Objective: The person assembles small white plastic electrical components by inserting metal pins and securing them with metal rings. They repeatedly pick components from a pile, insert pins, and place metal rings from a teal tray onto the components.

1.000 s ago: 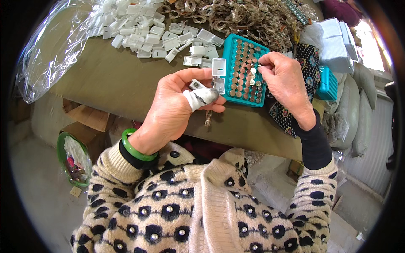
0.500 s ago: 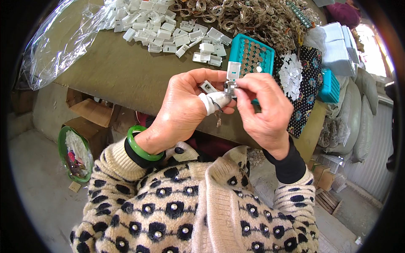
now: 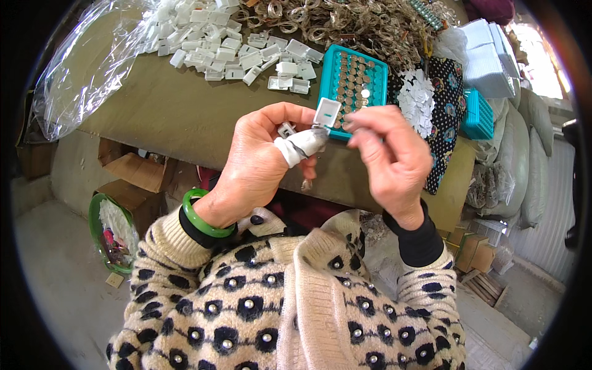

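A small white plastic battery case (image 3: 327, 113) with its lid swung up is gripped between the thumb and fingers of my left hand (image 3: 250, 160). A white wrap (image 3: 302, 148), dark-stained near its tip, covers the thumb. Beside it a second small case (image 3: 287, 129) shows in the same hand, partly hidden. My right hand (image 3: 398, 157) is just right of the open lid, over the near edge of a teal tray (image 3: 383, 89). Its thumb and forefinger are pinched near each other; whatever is between them is blurred. Rows of round coin cells (image 3: 351, 80) sit in the tray.
White cases (image 3: 228, 52) lie heaped at the back, beside bundles of clear wire (image 3: 333, 24). White paper-like pieces (image 3: 417, 102) rest on a dark patterned cloth (image 3: 447, 123) at right. Beyond are another teal tray (image 3: 478, 114) and stacked white trays (image 3: 484, 58). Clear plastic film (image 3: 86, 74) covers the left edge.
My right hand has drawn away from the case, leaving a gap beside the open lid. My left hand and the case have shifted slightly left.
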`<state>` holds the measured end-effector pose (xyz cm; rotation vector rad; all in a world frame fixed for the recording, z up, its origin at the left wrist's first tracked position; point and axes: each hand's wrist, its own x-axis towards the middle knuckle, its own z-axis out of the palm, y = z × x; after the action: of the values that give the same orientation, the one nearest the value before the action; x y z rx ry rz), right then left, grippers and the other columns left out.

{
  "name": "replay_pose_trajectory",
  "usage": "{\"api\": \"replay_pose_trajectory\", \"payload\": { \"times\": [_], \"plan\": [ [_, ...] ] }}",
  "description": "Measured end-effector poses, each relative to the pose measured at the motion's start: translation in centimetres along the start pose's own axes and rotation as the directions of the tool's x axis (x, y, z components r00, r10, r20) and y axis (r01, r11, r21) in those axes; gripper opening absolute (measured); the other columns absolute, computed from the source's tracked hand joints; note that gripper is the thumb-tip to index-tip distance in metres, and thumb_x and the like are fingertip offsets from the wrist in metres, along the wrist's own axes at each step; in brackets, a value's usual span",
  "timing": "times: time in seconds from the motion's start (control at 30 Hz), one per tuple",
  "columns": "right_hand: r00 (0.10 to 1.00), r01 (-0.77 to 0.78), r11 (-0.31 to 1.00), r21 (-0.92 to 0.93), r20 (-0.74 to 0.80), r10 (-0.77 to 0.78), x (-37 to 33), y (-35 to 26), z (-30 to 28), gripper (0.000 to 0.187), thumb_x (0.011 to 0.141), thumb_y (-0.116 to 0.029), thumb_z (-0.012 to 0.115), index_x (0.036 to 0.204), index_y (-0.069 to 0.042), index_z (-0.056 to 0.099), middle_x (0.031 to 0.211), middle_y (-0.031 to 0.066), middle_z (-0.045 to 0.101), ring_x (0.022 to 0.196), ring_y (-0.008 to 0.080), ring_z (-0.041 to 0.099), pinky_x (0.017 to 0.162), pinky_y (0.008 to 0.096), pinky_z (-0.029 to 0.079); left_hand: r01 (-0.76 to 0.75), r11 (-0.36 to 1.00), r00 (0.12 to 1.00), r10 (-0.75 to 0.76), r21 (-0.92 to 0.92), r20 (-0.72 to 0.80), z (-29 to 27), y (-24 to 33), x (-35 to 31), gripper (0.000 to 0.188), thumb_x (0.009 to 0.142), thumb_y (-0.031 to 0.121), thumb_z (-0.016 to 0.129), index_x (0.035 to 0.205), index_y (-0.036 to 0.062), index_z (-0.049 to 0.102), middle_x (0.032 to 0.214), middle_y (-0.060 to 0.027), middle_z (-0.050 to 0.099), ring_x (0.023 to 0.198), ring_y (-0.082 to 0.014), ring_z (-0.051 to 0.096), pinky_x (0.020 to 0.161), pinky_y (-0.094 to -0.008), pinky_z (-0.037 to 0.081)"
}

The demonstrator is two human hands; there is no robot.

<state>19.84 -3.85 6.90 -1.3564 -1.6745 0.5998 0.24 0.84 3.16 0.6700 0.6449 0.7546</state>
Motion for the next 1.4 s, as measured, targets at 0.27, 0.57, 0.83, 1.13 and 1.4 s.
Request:
{"api": "replay_pose_trajectory", "payload": {
  "times": [0.27,0.57,0.83,1.13,1.4],
  "plan": [
    [0.986,0.142,0.794,-0.591,0.014,-0.166,0.3,5.3,-2.9,0.025,0.081,0.007,0.069,0.105,0.002,0.067,0.095,0.0116,0.058,0.081,0.0271,0.061,0.068,0.0356,0.051,0.001,0.984,0.993,0.02,-0.176,0.118,-0.7,-0.6,0.7,0.022,0.092,0.015,0.068,0.109,0.0036,0.061,0.097,-0.0145,0.068,0.067,-0.0139,0.062,0.053,-0.0266,0.051],
    [1.0,0.012,0.896,-0.444,0.025,0.0,0.8,5.8,-3.9,0.016,0.079,0.004,0.071,0.09,-0.001,0.06,0.086,0.01,0.06,0.076,0.0276,0.061,0.066,0.0364,0.05,0.01,0.963,0.979,0.045,-0.271,0.199,-0.5,-0.5,1.2,0.032,0.096,0.012,0.064,0.126,0.0016,0.06,0.119,-0.0208,0.066,0.1,-0.0316,0.072,0.066,-0.0316,0.062],
    [0.999,0.001,0.926,-0.377,-0.029,-0.014,1.3,3.4,-3.3,0.012,0.083,0.003,0.07,0.088,-0.001,0.06,0.082,0.0093,0.06,0.07,0.0232,0.062,0.062,0.0326,0.05,0.02,0.972,0.977,0.031,-0.236,0.211,-0.9,-1.0,1.3,0.032,0.098,0.017,0.061,0.129,0.0077,0.059,0.129,-0.0262,0.061,0.106,-0.0329,0.07,0.07,-0.0313,0.061],
    [0.932,0.306,0.904,-0.297,-0.098,-0.348,0.8,0.5,2.2,0.015,0.085,0.004,0.071,0.097,0.001,0.062,0.091,0.0132,0.064,0.078,0.0233,0.062,0.071,0.0309,0.052,0.019,0.917,0.978,0.066,-0.399,0.2,-1.0,-1.3,1.0,0.028,0.094,0.007,0.067,0.12,0.0004,0.063,0.104,-0.0144,0.069,0.082,-0.0223,0.071,0.054,-0.024,0.054],
    [0.914,0.373,0.86,-0.348,-0.021,-0.405,1.4,-0.1,2.7,0.018,0.083,0.006,0.071,0.098,0.001,0.062,0.088,0.0132,0.063,0.076,0.0258,0.062,0.068,0.033,0.052,-0.029,0.949,0.988,0.074,-0.314,0.135,-1.0,-1.1,0.5,0.026,0.092,0.01,0.069,0.116,0.0011,0.065,0.1,-0.0112,0.067,0.069,-0.0138,0.063,0.046,-0.0198,0.04]
  ]
}}
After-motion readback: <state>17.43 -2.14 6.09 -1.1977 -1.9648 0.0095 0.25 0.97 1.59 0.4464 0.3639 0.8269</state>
